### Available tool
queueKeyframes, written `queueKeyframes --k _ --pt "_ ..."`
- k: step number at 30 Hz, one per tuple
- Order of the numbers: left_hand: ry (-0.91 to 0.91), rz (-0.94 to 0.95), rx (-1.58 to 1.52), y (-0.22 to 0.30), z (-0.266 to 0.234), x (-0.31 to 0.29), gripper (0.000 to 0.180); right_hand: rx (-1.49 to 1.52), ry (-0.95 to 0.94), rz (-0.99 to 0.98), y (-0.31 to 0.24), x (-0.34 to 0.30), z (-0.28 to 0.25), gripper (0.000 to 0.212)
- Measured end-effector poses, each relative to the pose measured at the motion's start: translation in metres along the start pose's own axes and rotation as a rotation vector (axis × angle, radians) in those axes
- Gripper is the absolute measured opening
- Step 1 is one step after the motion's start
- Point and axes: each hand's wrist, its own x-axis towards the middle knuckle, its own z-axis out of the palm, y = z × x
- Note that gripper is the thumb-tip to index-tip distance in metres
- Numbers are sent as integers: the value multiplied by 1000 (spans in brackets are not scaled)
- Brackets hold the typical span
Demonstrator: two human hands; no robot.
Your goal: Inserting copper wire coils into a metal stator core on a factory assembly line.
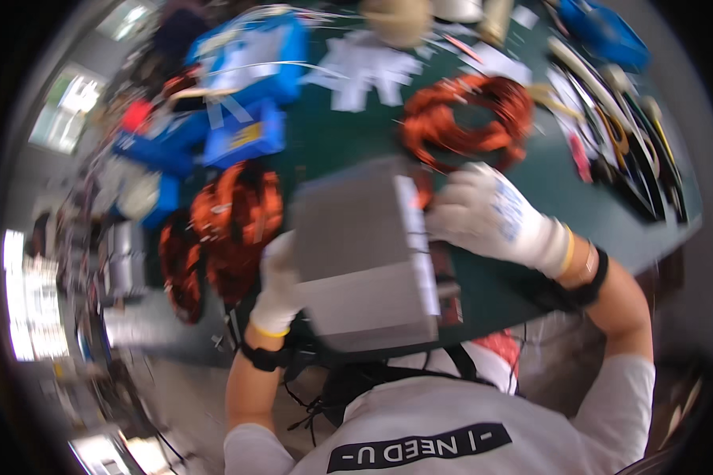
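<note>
A grey metal block with a smooth curved side, which looks like a motor stator core (356, 245), is tilted in front of me at the table's near edge. White paper-like strips line its right end. My left hand (281, 277), in a white glove, grips the core's left side, its fingertips hidden behind the metal. My right hand (499, 218), also gloved, is closed at the strip-lined end, beside a bit of copper-red wire. What its fingers hold is blurred. Just beyond the right hand lies a copper wire coil (503, 107).
More copper coils (238, 210) lie left of my left hand. Blue bins (245, 134) stand at the far left. White paper slips (360, 71) are scattered at the back. Scissors (618, 138) and other long tools lie at the right, with a blue container (606, 36) behind them.
</note>
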Motion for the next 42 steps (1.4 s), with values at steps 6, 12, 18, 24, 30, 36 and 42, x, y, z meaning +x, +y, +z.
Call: queueKeyframes --k 6,12,18,24,30,36,42 --pt "55 -43 77 55 -51 9 24 24 -153 220 -31 -2 -42 31" --pt "-29 189 652 203 -138 52 17 -223 176 659 66 10 -73 17" --pt "-67 281 632 226 -138 75 21 -630 -141 476 145 8 -35 26" --pt "-11 482 760 218 -146 86 29 -554 -291 551 128 -11 -28 28" --pt "74 846 844 219 -152 103 37 -137 -84 665 82 2 -60 17" --pt "-106 143 44 170 -108 174 43 -338 472 302 11 1 -120 14" --pt "-250 95 -839 185 -72 234 37 -701 827 -137 4 17 -179 43"
